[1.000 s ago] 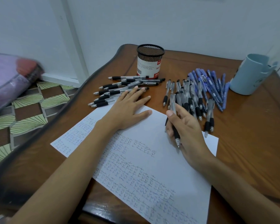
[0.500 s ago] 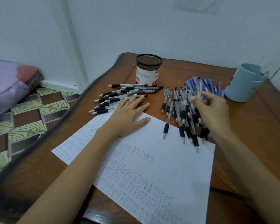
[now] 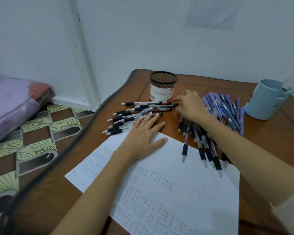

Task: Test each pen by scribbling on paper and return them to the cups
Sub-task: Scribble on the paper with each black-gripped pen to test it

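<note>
Right hand point(image 3: 190, 106), grip too blurred to tell, at black pens point(image 3: 126, 118) lying crosswise, tips left; left hand point(image 3: 143, 134) spread on paper point(image 3: 170, 160).

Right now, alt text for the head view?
A person's left hand lies flat on a scribbled sheet of paper on a wooden table while the right hand reaches toward black pens beside a mesh cup; its fingers are blurred. More black pens and blue pens lie to the right, near a blue mug.

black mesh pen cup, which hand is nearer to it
Right. The right hand is just beside the black mesh pen cup; the left hand lies flat on the white paper sheet, farther off.
</note>
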`<control>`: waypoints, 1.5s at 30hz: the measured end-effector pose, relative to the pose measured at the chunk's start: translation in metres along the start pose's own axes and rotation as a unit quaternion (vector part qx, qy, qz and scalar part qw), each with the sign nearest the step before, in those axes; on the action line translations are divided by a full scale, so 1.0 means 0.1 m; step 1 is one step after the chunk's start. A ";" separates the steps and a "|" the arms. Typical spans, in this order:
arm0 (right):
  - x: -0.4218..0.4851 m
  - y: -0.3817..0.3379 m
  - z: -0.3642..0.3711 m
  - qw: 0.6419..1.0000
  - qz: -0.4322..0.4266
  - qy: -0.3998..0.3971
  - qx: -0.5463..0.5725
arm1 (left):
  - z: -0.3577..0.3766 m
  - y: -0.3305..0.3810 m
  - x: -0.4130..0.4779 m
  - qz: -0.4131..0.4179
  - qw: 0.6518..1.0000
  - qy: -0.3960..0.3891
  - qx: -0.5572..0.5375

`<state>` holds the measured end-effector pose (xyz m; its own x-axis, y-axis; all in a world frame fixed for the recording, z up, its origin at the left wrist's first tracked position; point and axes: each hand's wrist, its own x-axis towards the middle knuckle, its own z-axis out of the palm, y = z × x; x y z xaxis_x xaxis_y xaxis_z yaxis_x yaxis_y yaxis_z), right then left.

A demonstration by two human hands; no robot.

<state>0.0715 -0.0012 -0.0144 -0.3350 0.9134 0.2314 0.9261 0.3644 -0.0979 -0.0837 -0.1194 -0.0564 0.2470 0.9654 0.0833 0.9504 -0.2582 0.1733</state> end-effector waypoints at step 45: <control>-1.84 -0.10 -0.35 0.610 0.129 -0.151 0.767 | 0.01 -0.03 0.01 0.003 1.000 -0.012 0.003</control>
<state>0.1300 -0.1792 -0.0217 -0.4449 0.8831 -0.1490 -0.2210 -0.2695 -0.9373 -0.0865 -0.1176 -0.0576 0.2575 0.9644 0.0603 0.9498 -0.2641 0.1677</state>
